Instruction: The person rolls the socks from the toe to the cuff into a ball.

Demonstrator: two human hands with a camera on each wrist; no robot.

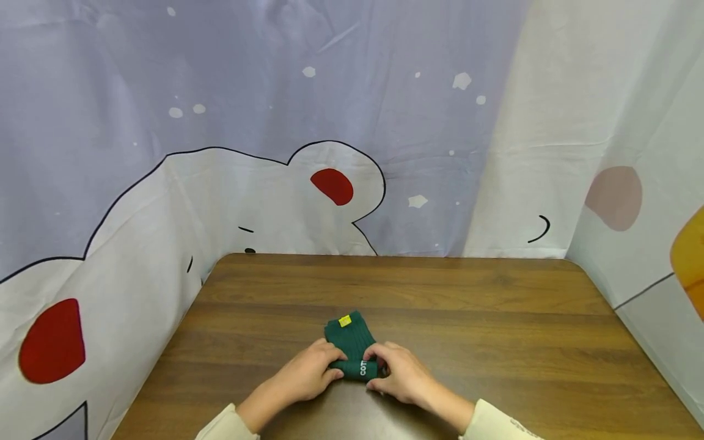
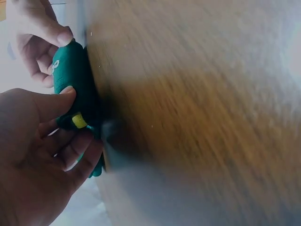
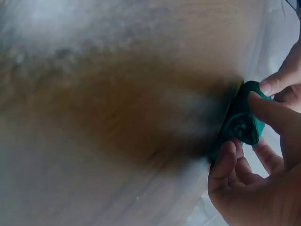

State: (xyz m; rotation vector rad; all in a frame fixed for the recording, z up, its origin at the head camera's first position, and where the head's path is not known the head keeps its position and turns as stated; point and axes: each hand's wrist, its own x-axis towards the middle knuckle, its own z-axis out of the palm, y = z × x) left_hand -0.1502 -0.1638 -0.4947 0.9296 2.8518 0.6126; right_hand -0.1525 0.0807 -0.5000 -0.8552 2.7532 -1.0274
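Wood-grain table (image 1: 495, 342), near side: left hand (image 1: 308, 371) and right hand (image 1: 404, 374) each pinch one end of a partly rolled green cloth (image 1: 351, 339), fingers curled, thumbs nearest the person. Cloth lies between the hands, its flat ribbed part pointing away from the person and leaning slightly left; the roll (image 1: 351, 369) runs left to right, long axis crosswise to that. Yellow label (image 1: 344, 321) near far edge, white lettering (image 1: 363, 368) toward roll's right end.
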